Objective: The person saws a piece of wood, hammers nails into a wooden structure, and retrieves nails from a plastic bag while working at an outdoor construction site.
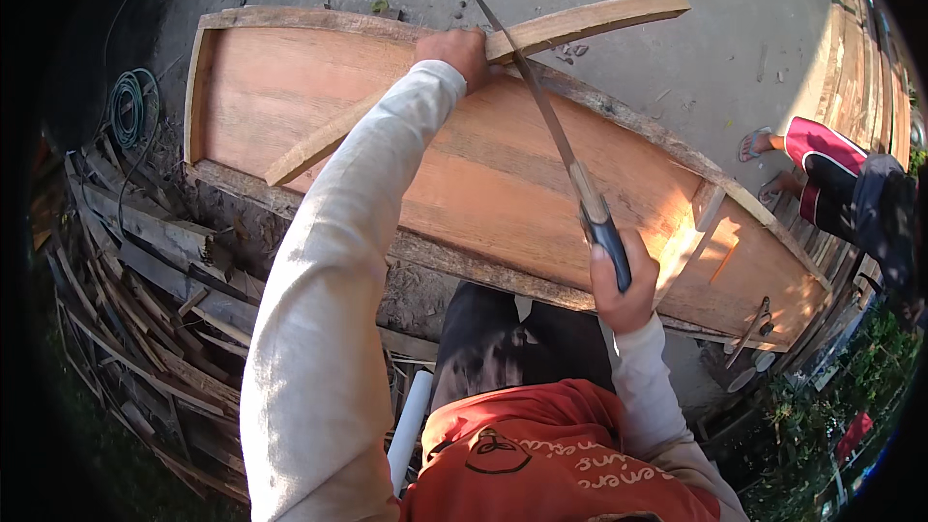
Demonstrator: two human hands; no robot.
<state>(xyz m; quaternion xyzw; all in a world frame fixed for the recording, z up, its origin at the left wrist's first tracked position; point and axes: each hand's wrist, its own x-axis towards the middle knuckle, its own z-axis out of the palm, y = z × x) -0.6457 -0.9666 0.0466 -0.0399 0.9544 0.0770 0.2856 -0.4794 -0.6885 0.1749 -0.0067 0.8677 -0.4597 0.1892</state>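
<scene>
A long wooden strip (604,21) lies slantwise across a framed plywood panel (483,174), its right end jutting past the far edge. My left hand (452,53) is closed around the strip near the panel's far rim. In my right hand (623,285) is the dark handle of a handsaw (553,121). The saw's blade crosses the strip just right of my left hand, its tip pointing up and away. I cannot tell how deep the teeth sit in the wood. A crosspiece (694,237) spans the panel on the right.
A thin orange stick (723,264) and what looks like a hammer (752,332) lie on the panel's right end. Scrap timber (164,309) piles up at left, below a coiled green hose (128,108). Another person's legs (822,169) are at right, beside stacked boards (855,48).
</scene>
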